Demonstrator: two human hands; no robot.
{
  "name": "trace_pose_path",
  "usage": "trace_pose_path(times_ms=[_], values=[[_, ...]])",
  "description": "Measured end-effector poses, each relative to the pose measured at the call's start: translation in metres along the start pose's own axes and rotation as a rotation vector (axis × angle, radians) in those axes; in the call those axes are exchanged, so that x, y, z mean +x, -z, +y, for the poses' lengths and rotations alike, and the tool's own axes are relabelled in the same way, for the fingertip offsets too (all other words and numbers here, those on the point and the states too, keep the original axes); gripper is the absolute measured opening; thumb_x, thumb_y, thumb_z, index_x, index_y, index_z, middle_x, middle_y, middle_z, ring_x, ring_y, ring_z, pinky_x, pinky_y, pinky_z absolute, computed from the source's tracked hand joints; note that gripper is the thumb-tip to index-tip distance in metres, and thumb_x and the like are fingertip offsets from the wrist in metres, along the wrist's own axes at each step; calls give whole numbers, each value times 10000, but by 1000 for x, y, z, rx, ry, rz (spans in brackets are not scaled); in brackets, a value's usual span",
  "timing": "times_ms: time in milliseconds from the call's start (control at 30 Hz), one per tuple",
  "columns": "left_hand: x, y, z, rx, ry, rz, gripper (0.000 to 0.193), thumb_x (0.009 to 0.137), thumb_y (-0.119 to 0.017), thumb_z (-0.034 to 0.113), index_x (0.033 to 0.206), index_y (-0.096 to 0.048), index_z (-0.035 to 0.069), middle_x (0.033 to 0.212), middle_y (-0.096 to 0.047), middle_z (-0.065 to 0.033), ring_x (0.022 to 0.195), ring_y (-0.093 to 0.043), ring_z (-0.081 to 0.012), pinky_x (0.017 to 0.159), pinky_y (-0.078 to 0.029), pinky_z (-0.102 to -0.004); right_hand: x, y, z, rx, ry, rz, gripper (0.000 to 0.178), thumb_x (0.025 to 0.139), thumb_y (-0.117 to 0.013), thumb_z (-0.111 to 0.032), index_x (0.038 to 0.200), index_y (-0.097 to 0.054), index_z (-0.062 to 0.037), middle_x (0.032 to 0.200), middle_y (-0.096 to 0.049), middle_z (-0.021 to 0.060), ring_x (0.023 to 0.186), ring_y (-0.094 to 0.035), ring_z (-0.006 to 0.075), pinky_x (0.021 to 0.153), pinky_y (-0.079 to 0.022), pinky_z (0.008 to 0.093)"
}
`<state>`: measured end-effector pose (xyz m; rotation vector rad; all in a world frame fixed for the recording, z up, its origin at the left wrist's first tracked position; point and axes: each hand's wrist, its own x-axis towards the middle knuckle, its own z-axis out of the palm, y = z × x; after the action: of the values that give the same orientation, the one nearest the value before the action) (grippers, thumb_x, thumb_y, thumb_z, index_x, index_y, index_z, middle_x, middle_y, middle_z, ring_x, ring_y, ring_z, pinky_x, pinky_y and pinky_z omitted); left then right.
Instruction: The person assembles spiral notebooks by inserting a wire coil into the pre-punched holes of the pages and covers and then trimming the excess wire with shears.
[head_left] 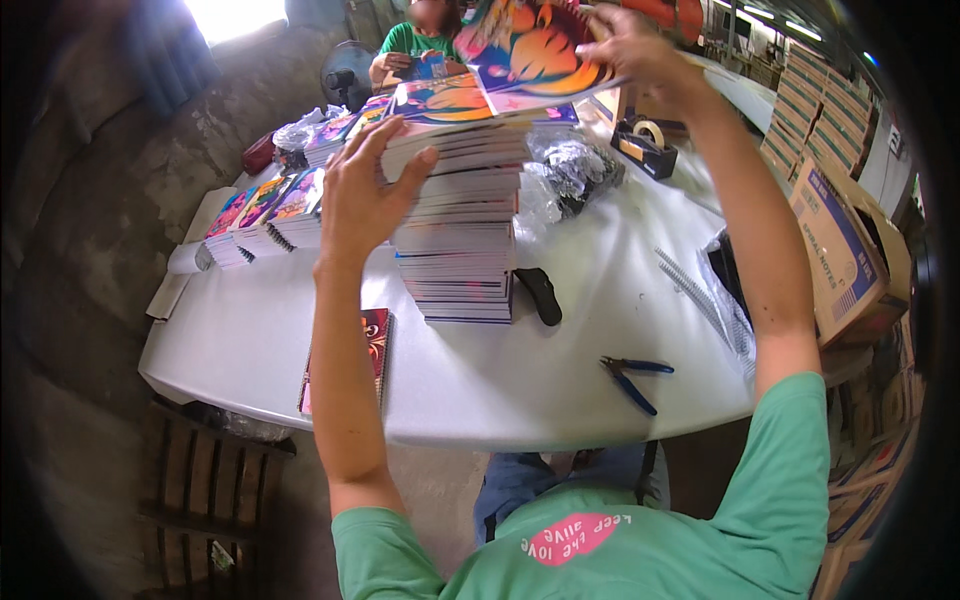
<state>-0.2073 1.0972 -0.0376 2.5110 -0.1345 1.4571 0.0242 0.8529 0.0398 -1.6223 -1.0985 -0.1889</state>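
A tall stack of notebooks stands on the white-covered table in front of me, its page edges toward me. My left hand lies against the stack's upper left side, thumb and fingers spread. Above the top of the stack, my right hand pinches the right edge of a notebook with a bright orange, pink and purple cover. That notebook is raised and tilted, and partly cut off by the upper edge of the picture. At the stack's right foot lies a small black object whose kind is unclear.
Blue-handled pliers and loose spiral coils lie to the right. A red spiral notebook rests by my left forearm. Further back are notebook piles, crumpled plastic, a tape dispenser and a co-worker. Cartons stand right.
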Motion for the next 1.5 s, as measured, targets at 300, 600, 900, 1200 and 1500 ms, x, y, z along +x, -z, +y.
trace_pose_path(times_ms=[300,600,900,1200,1500], values=[[-117,9,120,103,-232,290,687,752,-738,341,1319,-468,61,1372,-426,-174,1257,-417,-345,1086,-233,-463,-222,-47,-66,-189,63,-413,599,611,-609,87,1183,-512,-61,968,-630,151,871,-643,309,719,-523,371],[-190,-69,136,73,-121,-262,260,682,-698,243,901,-613,131,676,-465,8,630,-475,-175,690,-351,-337,-268,-34,48,56,-439,-429,471,767,-712,-133,1210,-562,-77,1123,-622,143,947,-645,222,815,-502,367],[-184,-66,117,65,-176,-152,284,588,-713,284,834,-636,165,690,-444,13,688,-490,-156,782,-316,-359,-316,7,207,-932,-631,48,437,793,-672,-158,1200,-552,-55,1049,-613,206,1021,-585,352,860,-477,424],[-216,-94,140,160,102,-76,566,622,-728,469,1064,-574,149,1065,-470,-77,1207,-438,-332,1068,-12,-628,-265,11,177,-723,-655,-123,389,777,-695,-247,1116,-639,-66,971,-666,202,912,-653,313,816,-510,394],[-217,-130,154,223,180,52,567,637,-754,509,1007,-525,146,1163,-460,-92,1262,-351,-391,1041,-53,-663,-277,-27,185,-1065,-624,-225,170,805,-580,-115,943,-613,-23,896,-642,176,870,-627,378,761,-522,432]])
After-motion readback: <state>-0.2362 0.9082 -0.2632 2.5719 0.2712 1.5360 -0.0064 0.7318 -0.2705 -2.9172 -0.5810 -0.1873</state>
